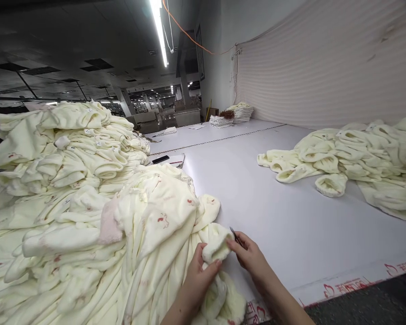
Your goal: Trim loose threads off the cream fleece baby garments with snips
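Between my hands is the cuff (217,243) of a fluffy cream garment (162,212) printed with small red motifs. My left hand (201,273) pinches the cuff from the left and below, thumb on top. My right hand (245,253) is closed around a small dark tool (236,236), which looks like thread snips; its tip points up and left, beside the cuff opening. Fingertips of the right hand also touch the cuff's edge. Most of the tool is hidden in the palm. Another cream sleeve end (225,298) hangs below my left hand.
A tall heap of cream garments (71,149) fills the left side. More garments (352,158) lie at the right of the white table (250,180). A black phone (160,159) lies beyond the heap. Folded stacks (242,113) stand at the back, near a draped wall (318,67).
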`<act>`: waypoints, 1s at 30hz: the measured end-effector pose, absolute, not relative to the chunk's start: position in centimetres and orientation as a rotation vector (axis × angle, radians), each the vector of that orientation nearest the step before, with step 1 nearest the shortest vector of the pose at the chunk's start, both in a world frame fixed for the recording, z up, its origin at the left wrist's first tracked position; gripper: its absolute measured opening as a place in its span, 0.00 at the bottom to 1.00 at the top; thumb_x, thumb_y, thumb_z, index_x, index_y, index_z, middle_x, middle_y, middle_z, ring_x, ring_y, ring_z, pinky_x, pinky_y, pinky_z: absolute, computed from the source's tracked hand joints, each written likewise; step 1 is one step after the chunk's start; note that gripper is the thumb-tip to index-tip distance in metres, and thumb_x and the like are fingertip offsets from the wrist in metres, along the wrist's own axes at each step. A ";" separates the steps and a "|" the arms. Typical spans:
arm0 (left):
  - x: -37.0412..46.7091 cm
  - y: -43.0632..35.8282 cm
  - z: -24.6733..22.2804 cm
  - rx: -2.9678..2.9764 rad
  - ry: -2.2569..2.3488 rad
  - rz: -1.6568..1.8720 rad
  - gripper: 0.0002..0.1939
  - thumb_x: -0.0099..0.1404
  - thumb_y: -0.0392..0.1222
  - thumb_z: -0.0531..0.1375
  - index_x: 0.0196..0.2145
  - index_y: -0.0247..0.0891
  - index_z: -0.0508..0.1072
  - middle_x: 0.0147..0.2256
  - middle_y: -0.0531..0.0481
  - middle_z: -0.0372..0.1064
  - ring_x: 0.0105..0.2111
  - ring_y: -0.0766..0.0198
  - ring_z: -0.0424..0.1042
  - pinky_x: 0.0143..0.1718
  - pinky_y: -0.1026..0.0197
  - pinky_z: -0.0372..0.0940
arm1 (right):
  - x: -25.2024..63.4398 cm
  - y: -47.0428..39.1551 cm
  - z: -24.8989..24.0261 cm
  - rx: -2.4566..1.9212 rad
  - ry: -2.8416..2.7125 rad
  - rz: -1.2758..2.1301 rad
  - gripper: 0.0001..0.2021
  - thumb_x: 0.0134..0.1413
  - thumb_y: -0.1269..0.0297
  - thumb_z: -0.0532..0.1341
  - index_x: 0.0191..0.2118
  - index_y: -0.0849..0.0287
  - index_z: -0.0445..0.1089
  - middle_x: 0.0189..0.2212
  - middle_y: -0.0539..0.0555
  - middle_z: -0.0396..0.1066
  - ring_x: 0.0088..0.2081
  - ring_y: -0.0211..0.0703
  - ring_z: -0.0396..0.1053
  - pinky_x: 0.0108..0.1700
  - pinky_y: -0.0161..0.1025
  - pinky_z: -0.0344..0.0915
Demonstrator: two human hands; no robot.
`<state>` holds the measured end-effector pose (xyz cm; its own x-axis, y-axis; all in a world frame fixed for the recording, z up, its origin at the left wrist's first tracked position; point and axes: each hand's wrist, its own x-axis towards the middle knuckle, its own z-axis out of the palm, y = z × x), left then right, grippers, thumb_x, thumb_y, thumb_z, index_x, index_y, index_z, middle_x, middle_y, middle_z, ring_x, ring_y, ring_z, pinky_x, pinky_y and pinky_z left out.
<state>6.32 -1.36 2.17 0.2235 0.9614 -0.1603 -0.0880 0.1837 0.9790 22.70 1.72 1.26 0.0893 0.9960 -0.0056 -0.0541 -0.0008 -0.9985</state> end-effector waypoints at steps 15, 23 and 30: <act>5.9 -1.9 6.0 1.816 1.544 0.941 0.11 0.54 0.42 0.62 0.37 0.42 0.69 0.53 0.44 0.56 0.48 0.53 0.64 0.48 0.53 0.60 | 21.7 -1.1 3.6 -1.068 -1.159 1.501 0.19 0.52 0.54 0.61 0.47 0.57 0.71 0.32 0.53 0.74 0.40 0.47 0.70 0.39 0.40 0.68; 5.2 -0.4 5.6 1.593 1.349 1.013 0.08 0.59 0.43 0.58 0.27 0.39 0.63 0.37 0.48 0.69 0.39 0.58 0.67 0.41 0.57 0.61 | 21.7 -2.4 1.3 -1.211 -1.179 1.242 0.13 0.48 0.54 0.63 0.34 0.58 0.70 0.32 0.53 0.72 0.35 0.46 0.69 0.37 0.37 0.66; 4.0 -0.3 5.5 1.192 1.088 0.690 0.13 0.55 0.46 0.64 0.37 0.37 0.73 0.33 0.51 0.69 0.33 0.64 0.67 0.35 0.64 0.61 | 21.1 -1.6 1.8 -1.133 -1.255 1.084 0.12 0.54 0.53 0.59 0.33 0.57 0.63 0.29 0.51 0.68 0.33 0.42 0.67 0.35 0.35 0.64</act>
<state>4.04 -0.26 5.53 0.3627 0.8847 -0.2930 0.1115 0.2709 0.9561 21.09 -1.61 1.79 0.0290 0.9908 0.1321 0.0131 0.1318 -0.9912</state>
